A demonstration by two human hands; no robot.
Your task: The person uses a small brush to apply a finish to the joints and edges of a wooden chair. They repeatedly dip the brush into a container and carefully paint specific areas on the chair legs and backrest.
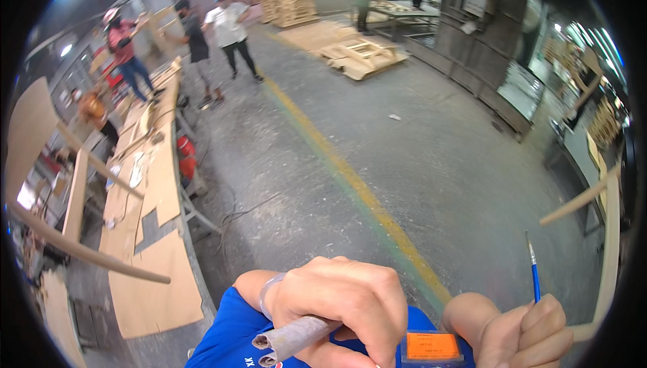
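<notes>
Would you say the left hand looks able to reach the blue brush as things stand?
Probably yes: the brush rises clear from the right hand, and nothing visible blocks the left hand, though it holds a rolled sheet.

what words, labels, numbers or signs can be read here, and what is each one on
I won't copy printed text out, but this is where it shows:
Orange badge: lines of small dark print, largely blurred.
Blue shirt: a few white letters near the lower edge.
Wall box: glowing red display, too small to read.
Brush and rolled grey sheet: no print that I can make out.
</notes>
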